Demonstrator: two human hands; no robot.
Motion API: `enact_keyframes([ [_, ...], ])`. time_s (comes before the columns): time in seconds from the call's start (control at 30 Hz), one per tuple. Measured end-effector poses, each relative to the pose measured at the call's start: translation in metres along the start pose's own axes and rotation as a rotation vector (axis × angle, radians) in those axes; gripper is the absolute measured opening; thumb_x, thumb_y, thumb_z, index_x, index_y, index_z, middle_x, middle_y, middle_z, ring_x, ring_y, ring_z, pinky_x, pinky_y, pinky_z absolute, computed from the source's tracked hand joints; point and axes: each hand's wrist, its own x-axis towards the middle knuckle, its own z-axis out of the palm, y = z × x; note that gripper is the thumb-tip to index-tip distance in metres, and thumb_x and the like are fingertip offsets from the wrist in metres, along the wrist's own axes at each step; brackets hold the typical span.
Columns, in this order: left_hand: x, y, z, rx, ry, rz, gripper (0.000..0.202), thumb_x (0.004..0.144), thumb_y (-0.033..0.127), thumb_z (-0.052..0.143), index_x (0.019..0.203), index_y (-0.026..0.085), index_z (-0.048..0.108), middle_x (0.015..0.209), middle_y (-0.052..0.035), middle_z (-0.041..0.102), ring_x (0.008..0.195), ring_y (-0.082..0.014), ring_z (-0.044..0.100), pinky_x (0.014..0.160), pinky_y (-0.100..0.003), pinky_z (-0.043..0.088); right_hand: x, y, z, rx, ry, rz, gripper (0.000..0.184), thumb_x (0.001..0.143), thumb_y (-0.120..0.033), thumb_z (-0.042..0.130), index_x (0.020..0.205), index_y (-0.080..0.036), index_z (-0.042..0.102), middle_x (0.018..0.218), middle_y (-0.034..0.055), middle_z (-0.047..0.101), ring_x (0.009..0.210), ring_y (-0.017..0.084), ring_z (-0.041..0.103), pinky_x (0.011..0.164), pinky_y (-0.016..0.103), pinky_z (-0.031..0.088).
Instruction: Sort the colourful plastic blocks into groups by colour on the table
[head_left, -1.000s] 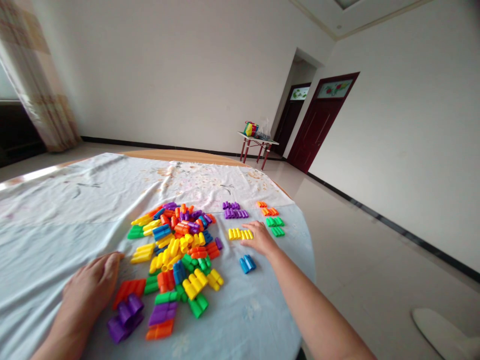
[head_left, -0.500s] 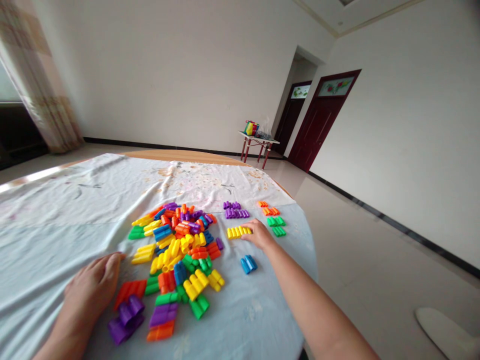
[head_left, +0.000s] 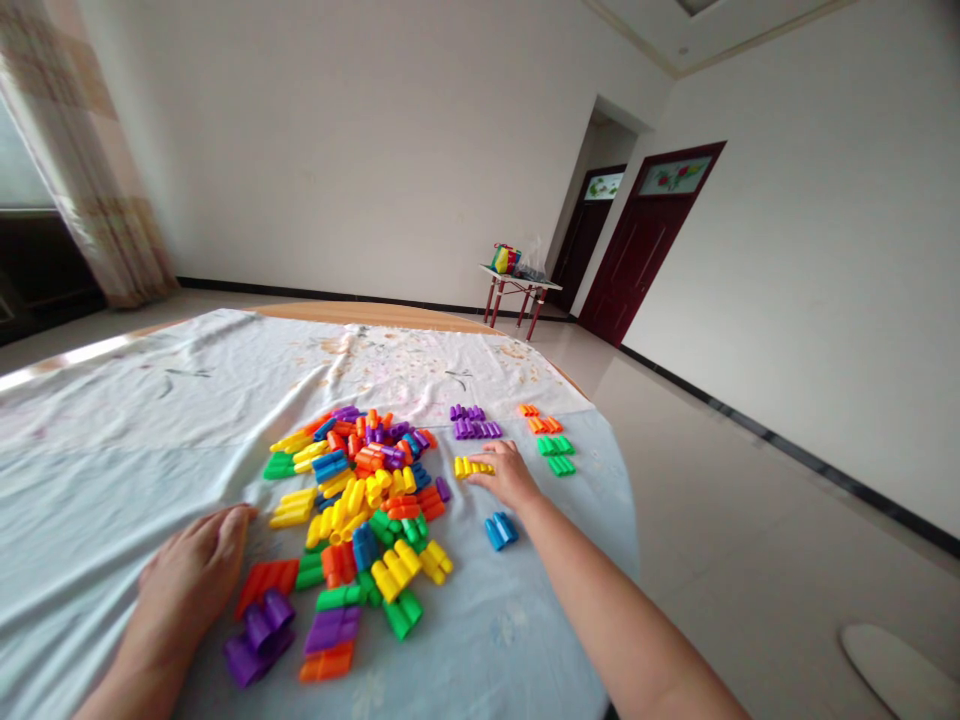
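Observation:
My right hand (head_left: 508,474) is at the right end of a short row of yellow plastic toy blocks (head_left: 466,467) on the cloth, its thumb and fingers closed around that end and hiding part of it. Each block looks like joined tubes. My left hand (head_left: 196,556) lies flat on the cloth, left of the pile, holding nothing. Between my hands spreads a mixed pile of blocks (head_left: 349,508) in yellow, orange, green, blue and purple. A blue block (head_left: 500,531) lies nearer me than the yellow row, and purple blocks (head_left: 477,430) lie just beyond it.
Orange blocks (head_left: 545,425) and green blocks (head_left: 556,446) lie near the table's right edge. A wrinkled floral cloth (head_left: 225,400) covers most of the round table. Beyond stand a small side table (head_left: 520,279) with a colourful bag and a dark red door (head_left: 652,235).
My right hand has shifted slightly left along the yellow row and covers more of it. My left hand stays resting on the cloth. The whole view has shifted slightly.

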Motion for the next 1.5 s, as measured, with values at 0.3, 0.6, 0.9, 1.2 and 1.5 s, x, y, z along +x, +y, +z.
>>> enact_keyframes([
  [0.3,-0.002,0.002,-0.002,0.015,-0.012,-0.020,0.067,0.085,0.049,0.008,0.113,0.017,0.060,0.127,-0.0099,0.054,0.122,-0.0256,0.042,0.101,-0.038,0.032,0.010,0.001,-0.003,-0.003,0.022,-0.007,0.036,0.067,-0.033,0.076,0.102,-0.028,0.070,0.105,0.0070,0.060,0.100,0.023,0.051,0.092,0.036,0.041],
  [0.6,-0.004,0.007,-0.004,-0.002,-0.008,-0.014,0.064,0.085,0.047,0.011,0.114,0.015,0.058,0.127,-0.0119,0.054,0.122,-0.0261,0.042,0.101,-0.039,0.032,-0.042,-0.015,-0.030,0.271,-0.102,0.000,0.027,0.072,-0.033,0.069,0.094,-0.018,0.069,0.090,0.0049,0.064,0.079,0.016,0.059,0.074,0.028,0.047],
  [0.9,-0.009,0.012,-0.008,-0.005,-0.004,-0.002,0.060,0.087,0.044,0.014,0.109,0.016,0.061,0.124,-0.0123,0.056,0.120,-0.0276,0.044,0.099,-0.041,0.033,-0.064,-0.019,-0.042,0.246,-0.228,0.038,0.015,0.071,-0.029,0.068,0.080,-0.018,0.071,0.076,0.0017,0.062,0.068,0.013,0.057,0.065,0.024,0.045],
  [1.2,-0.012,0.015,-0.010,-0.033,0.027,0.029,0.058,0.088,0.042,0.017,0.108,0.013,0.062,0.122,-0.0146,0.058,0.118,-0.0286,0.046,0.098,-0.042,0.034,-0.041,-0.084,-0.035,0.326,-0.079,-0.126,0.014,0.078,-0.024,0.062,0.090,-0.020,0.068,0.086,0.0027,0.065,0.081,0.015,0.059,0.077,0.028,0.046],
  [1.5,-0.014,0.016,-0.012,-0.035,0.026,0.047,0.057,0.088,0.041,0.018,0.109,0.012,0.062,0.121,-0.0144,0.058,0.118,-0.0272,0.047,0.098,-0.041,0.035,-0.032,-0.124,0.000,0.343,-0.107,-0.235,0.033,0.075,-0.012,0.060,0.107,-0.019,0.063,0.107,0.0062,0.061,0.102,0.017,0.055,0.093,0.031,0.042],
])
